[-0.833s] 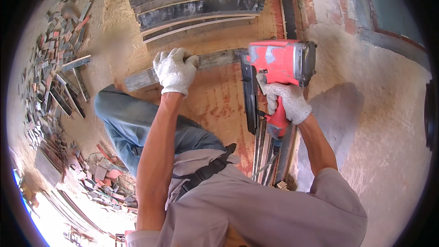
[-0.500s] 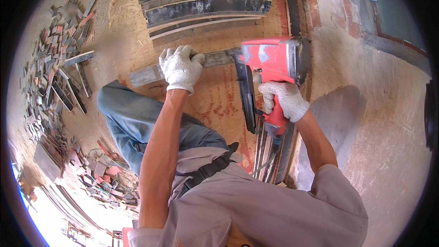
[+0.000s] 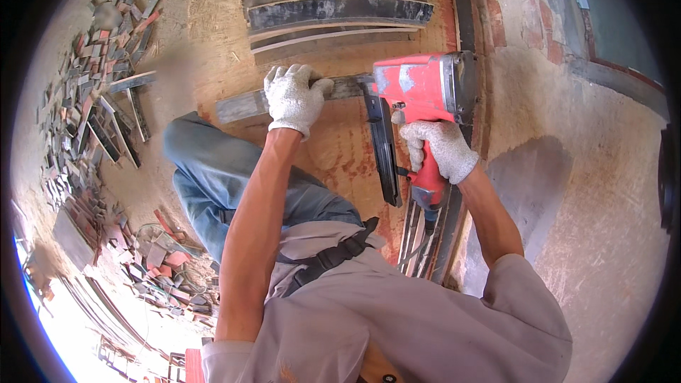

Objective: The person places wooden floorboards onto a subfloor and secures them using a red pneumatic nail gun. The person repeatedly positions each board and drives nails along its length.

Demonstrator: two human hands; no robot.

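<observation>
My left hand (image 3: pixel 294 101), in a white knit glove, is closed over a grey, worn wooden strip (image 3: pixel 242 106) that lies crosswise on a reddish-stained board (image 3: pixel 339 143). In my gloved right hand (image 3: pixel 443 149) is the handle of a scuffed red nail gun (image 3: pixel 413 91). Its long black magazine (image 3: pixel 383 149) slants toward me, and the nose meets the strip near its right part. A hose fitting (image 3: pixel 430 223) shows at the bottom of the handle. Whether the trigger is pressed I cannot tell.
Several dark planks (image 3: pixel 340 10) are stacked beyond the strip. Long narrow strips (image 3: pixel 418 241) lie under the nail gun's handle. Wood offcuts (image 3: pixel 89 110) litter the floor at left. A plastered wall (image 3: pixel 589 191) rises at right. My bent leg (image 3: pixel 227 159) is beside the board.
The view has shifted slightly, so the strip and planks appear farther right. The nail gun is a little nearer my left hand. Both hands keep their hold.
</observation>
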